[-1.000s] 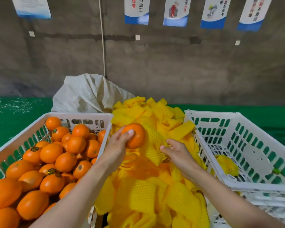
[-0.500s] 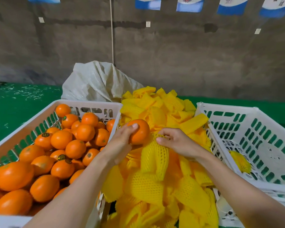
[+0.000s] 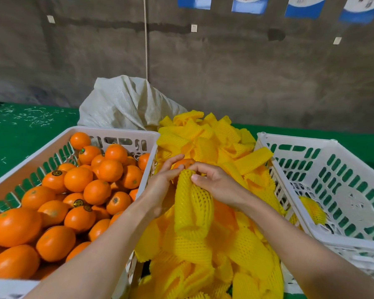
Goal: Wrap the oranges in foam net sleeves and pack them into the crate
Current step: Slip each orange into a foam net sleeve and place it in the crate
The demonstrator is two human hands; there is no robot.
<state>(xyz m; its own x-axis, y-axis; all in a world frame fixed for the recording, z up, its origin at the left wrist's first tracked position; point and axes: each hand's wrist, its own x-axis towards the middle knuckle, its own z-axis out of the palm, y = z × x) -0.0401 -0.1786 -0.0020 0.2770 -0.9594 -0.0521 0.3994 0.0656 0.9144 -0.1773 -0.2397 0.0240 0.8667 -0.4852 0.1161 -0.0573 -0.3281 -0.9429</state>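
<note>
The left hand [image 3: 160, 186] cups an orange [image 3: 185, 163], fingers curled around it, while the right hand [image 3: 216, 184] pinches the top edge of a yellow foam net sleeve [image 3: 191, 203] against the fruit; the sleeve hangs down below both hands. Left of them, a white crate [image 3: 108, 133] is heaped with bare oranges [image 3: 78, 180]. The hands work above a pile of sleeves [image 3: 203, 137]. On the right, a second white crate [image 3: 294, 141] holds one wrapped orange [image 3: 313, 209].
</note>
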